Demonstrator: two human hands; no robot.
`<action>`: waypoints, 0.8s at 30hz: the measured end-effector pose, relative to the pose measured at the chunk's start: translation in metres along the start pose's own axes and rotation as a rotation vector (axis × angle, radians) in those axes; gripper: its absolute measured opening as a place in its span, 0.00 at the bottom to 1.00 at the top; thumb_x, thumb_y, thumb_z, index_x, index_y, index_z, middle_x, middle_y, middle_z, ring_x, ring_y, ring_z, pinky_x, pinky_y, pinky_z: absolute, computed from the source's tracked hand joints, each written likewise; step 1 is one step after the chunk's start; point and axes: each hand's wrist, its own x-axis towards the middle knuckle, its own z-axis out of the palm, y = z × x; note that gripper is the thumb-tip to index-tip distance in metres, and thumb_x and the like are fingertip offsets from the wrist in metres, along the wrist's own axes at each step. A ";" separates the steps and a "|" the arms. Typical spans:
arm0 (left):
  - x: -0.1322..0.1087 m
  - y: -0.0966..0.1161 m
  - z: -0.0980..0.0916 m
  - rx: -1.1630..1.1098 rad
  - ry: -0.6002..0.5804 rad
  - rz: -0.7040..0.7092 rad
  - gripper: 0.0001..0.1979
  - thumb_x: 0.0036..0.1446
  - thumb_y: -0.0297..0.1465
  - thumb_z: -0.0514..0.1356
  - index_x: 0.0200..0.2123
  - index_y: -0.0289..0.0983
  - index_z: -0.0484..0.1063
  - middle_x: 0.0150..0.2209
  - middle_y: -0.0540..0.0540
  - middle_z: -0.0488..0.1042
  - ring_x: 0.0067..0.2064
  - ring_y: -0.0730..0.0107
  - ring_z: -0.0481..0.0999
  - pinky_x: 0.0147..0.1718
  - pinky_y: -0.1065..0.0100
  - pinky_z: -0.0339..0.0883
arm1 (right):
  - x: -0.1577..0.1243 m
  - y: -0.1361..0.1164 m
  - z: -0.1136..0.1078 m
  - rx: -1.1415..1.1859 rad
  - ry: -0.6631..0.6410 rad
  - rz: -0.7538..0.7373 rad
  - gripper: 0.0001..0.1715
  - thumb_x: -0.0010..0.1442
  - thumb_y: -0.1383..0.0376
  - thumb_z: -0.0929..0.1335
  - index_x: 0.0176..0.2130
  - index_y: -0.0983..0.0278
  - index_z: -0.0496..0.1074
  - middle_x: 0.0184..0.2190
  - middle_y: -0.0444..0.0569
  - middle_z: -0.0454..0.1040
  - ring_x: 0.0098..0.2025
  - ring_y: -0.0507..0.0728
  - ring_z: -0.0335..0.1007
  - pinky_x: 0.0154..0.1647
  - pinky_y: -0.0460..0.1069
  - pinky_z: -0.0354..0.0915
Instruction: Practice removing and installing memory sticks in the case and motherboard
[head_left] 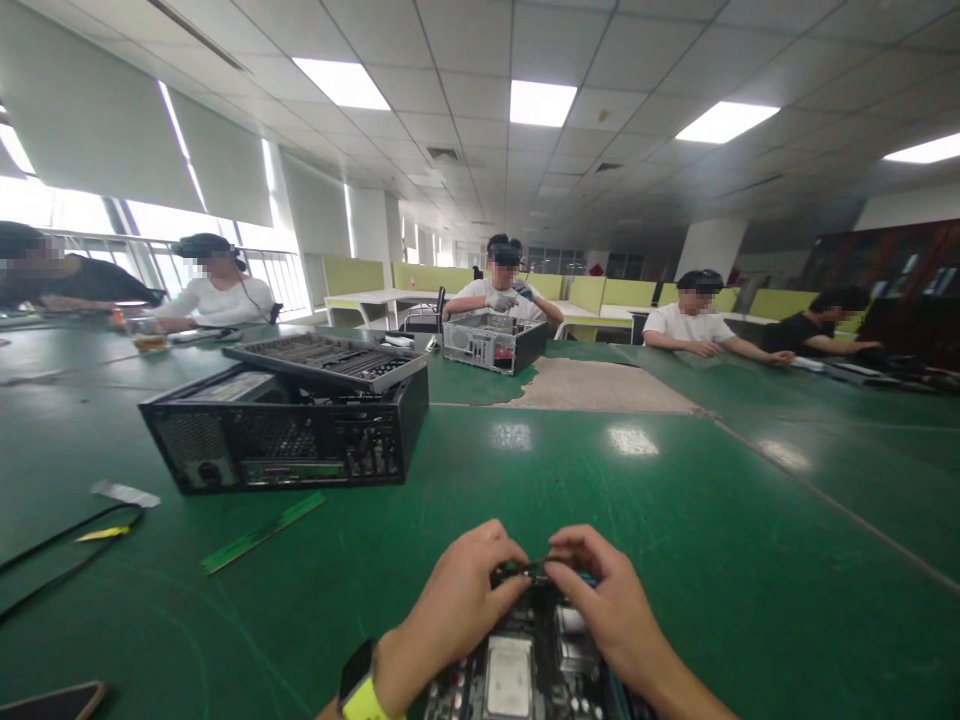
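A motherboard (541, 640) lies on the table right in front of me, with a square silver processor (509, 677) near its middle. At its far edge, a thin dark-green strip that looks like a memory stick (535, 566) runs between my hands. My left hand (469, 580) pinches its left end between thumb and fingers. The other end is between the thumb and curled fingers of my right hand (604, 590). Most of the strip is covered by my fingers, so I cannot tell how it meets the board. Another green memory stick (262, 533) lies flat to the left.
An open black computer case (300, 440) stands at the left, a loose panel (330, 360) resting tilted on top. Black cable (67, 550) lies at the left edge, a dark flat object (56, 702) nearer. Across the table a person works at another case (491, 345); others sit on both sides.
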 end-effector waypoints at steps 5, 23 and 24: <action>0.003 0.012 0.002 -0.433 0.067 -0.104 0.08 0.52 0.34 0.60 0.27 0.35 0.73 0.25 0.50 0.70 0.29 0.72 0.68 0.28 0.72 0.60 | -0.001 -0.013 0.003 -0.040 -0.095 0.001 0.15 0.54 0.61 0.69 0.42 0.62 0.71 0.39 0.47 0.75 0.42 0.57 0.69 0.45 0.50 0.63; 0.001 -0.046 -0.011 0.078 -0.147 0.060 0.12 0.61 0.35 0.53 0.36 0.40 0.76 0.36 0.49 0.75 0.40 0.69 0.71 0.42 0.71 0.60 | -0.008 -0.003 0.008 -0.804 -0.161 0.006 0.24 0.61 0.57 0.62 0.53 0.63 0.69 0.53 0.54 0.69 0.55 0.64 0.62 0.57 0.59 0.57; 0.000 -0.046 -0.010 0.085 -0.147 0.072 0.12 0.62 0.36 0.53 0.36 0.41 0.76 0.36 0.49 0.75 0.40 0.69 0.71 0.42 0.70 0.60 | -0.011 -0.003 0.010 -0.831 -0.197 -0.005 0.31 0.58 0.53 0.65 0.58 0.63 0.65 0.57 0.55 0.65 0.59 0.67 0.57 0.59 0.62 0.53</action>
